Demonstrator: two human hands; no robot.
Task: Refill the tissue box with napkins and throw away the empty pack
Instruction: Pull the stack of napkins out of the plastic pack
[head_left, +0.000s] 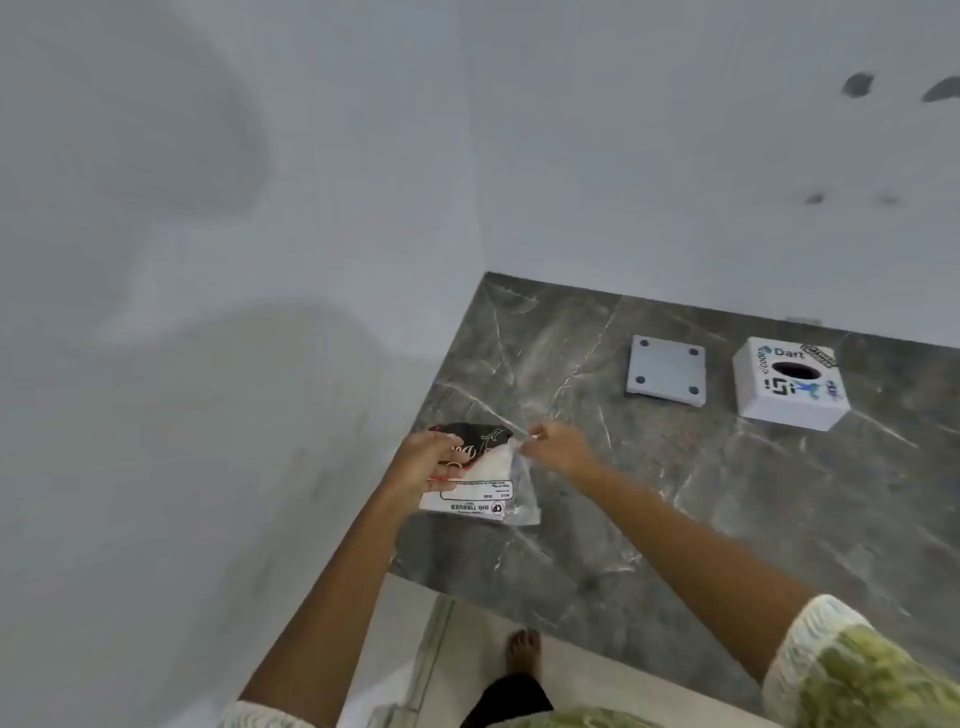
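Left fingers (441, 460) grip the "BIG TISSUES" pack (475, 493); right fingers (537, 434) pinch its clear flap; beyond sits the "Dart" box (789, 400).

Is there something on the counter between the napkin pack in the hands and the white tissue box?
Partly. The flat grey panel lies left of the tissue box, near the straight path from the napkin pack. Otherwise the counter between them is bare.

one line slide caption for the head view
Both hands open a white-and-black plastic napkin pack over a grey marble counter, beside a stickered white tissue box.
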